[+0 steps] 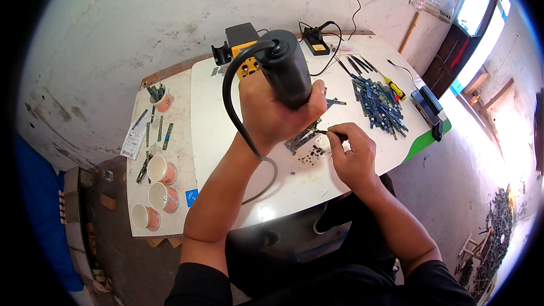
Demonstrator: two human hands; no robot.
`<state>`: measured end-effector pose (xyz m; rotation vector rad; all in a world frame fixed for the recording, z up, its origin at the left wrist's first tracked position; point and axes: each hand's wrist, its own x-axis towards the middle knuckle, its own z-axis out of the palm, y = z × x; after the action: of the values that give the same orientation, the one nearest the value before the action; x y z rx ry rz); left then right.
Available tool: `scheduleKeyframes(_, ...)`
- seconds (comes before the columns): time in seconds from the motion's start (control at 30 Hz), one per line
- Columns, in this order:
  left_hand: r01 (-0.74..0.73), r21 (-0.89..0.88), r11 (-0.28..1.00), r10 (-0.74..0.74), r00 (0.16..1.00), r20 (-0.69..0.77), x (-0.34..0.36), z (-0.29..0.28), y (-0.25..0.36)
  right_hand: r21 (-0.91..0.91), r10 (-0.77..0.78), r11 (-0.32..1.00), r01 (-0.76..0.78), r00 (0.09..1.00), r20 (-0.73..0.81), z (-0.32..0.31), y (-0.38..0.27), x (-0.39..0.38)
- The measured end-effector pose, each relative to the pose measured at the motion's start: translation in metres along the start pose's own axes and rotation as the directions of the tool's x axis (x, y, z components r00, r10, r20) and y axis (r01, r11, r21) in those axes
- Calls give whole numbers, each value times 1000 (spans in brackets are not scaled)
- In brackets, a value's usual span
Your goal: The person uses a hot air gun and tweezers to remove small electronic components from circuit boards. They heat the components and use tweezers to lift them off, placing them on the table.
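My left hand (265, 114) is wrapped round the black handle of a hot air gun (283, 68), whose nozzle is hidden behind the hand. A thick black cable loops from its top down past my left wrist. Between the thumb and fingers of my right hand (356, 158) is a pair of dark tweezers (338, 135). The tips reach a narrow circuit board (297, 143) on the white table, partly covered by my left hand. Small dark chips (313, 155) lie scattered just in front of the board.
Behind stand a yellow and black rework station (247, 69) and a soldering iron stand (315, 47). At right lie a heap of circuit board strips (378, 107), a yellow screwdriver (396, 89) and a black device (426, 106). Paper cups (163, 197) and loose strips occupy the left side.
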<state>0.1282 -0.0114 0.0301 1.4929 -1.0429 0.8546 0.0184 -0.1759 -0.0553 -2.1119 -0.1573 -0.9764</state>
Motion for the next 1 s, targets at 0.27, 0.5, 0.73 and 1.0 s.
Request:
scheduleKeyframes(0.27,38,-21,999,-38,999,-34,1,-3,0,-7,25,1000,-26,999,-29,-3,-2,-1)
scheduleKeyframes(0.5,62,-108,992,-75,990,-120,1,5,-1,-10,143,990,-143,989,30,-13,7,-39)
scheduleKeyframes(0.73,87,-90,992,-99,985,-139,-3,12,-7,8,103,994,-107,976,193,-7,23,-58)
scheduleKeyframes(1.0,84,-120,989,-104,980,-170,-4,18,-10,115,289,952,-284,957,-34,-9,67,-83)
